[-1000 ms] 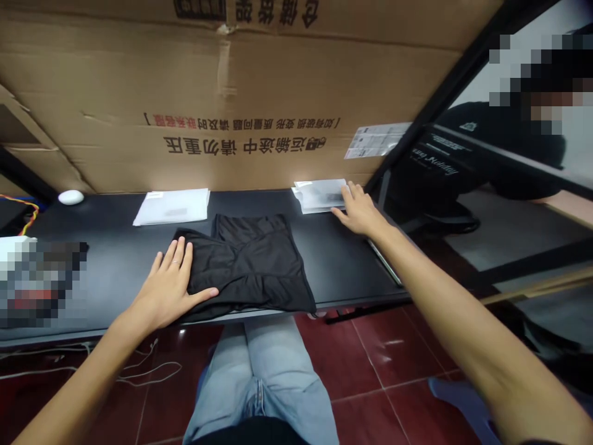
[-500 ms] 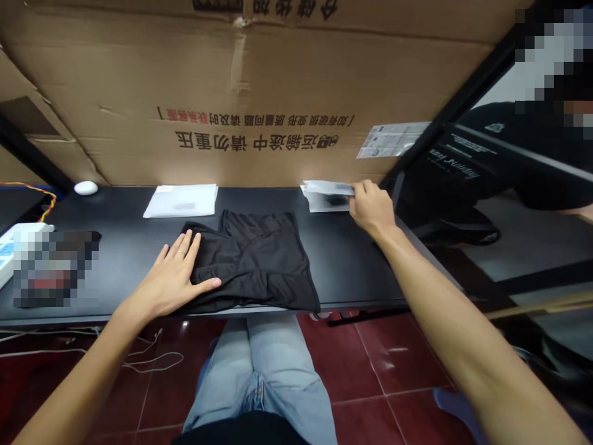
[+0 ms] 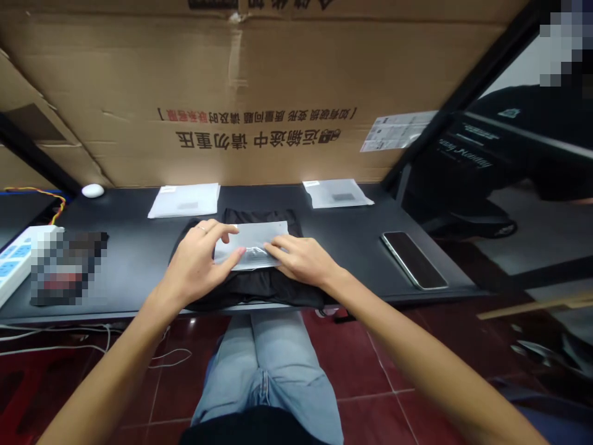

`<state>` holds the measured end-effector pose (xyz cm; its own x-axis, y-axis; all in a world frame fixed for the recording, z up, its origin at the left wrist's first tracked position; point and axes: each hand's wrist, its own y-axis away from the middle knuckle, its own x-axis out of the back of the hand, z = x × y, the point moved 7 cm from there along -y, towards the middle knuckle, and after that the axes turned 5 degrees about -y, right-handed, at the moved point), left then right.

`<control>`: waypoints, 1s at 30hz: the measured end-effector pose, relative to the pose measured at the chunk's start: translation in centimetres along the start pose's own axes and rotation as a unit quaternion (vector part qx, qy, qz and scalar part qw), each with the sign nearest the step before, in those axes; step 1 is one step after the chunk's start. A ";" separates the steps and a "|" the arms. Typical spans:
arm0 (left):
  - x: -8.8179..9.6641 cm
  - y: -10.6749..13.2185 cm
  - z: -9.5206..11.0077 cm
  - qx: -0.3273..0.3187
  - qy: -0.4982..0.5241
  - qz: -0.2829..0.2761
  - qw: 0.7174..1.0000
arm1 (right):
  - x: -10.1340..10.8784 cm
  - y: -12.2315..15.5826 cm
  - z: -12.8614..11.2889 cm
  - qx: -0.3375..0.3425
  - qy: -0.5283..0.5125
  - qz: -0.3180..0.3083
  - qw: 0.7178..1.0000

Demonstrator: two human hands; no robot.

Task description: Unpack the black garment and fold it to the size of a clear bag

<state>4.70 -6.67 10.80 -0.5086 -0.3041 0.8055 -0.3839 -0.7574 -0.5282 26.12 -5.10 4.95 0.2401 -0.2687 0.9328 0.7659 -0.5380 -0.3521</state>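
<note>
"Where's that translucent plastic packet [image 3: 254,233] from where you're standing?"

"Right in front of the person, lying over the crumpled black garment [image 3: 259,292] on the dark desk [image 3: 354,247]. Both hands are at it."

"Is it gripped?"

"The left hand [image 3: 197,259] is at its left end, thumb and index finger parted over the plastic, not pinched together. The right hand [image 3: 306,259] has its fingers bunched on the right end; whether they pinch it or just rest there, I can't tell."

"Anything behind?"

"Two pale piles of plastic, the left stack [image 3: 184,201] and the right stack [image 3: 340,194], near the upright cardboard [image 3: 278,74]."

"And off to the right?"

"A smartphone [image 3: 414,259], dark screen up. A white power strip [image 3: 18,254] sits at the far left."
</note>
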 end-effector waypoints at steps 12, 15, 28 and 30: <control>-6.1 -2.3 4.2 -0.085 0.078 -0.127 0.985 | -0.2 6.6 2.2 -0.080 -0.163 0.184 0.966; -7.8 -2.9 5.9 -0.095 0.052 -0.144 0.984 | -0.2 6.9 2.1 -0.077 -0.171 0.192 0.963; -12.0 -3.2 9.2 -0.151 -0.080 -0.136 0.976 | 0.4 7.1 2.7 -0.124 -0.206 0.205 0.949; -12.1 -3.1 9.4 -0.171 -0.092 -0.135 0.972 | 0.4 7.0 2.7 -0.122 -0.207 0.195 0.951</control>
<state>19.24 -6.07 5.22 -0.2201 -0.2433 0.9446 -0.7329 -0.5978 -0.3247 33.19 -6.83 3.01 0.7305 -0.1754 0.6600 0.4211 -0.6451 -0.6375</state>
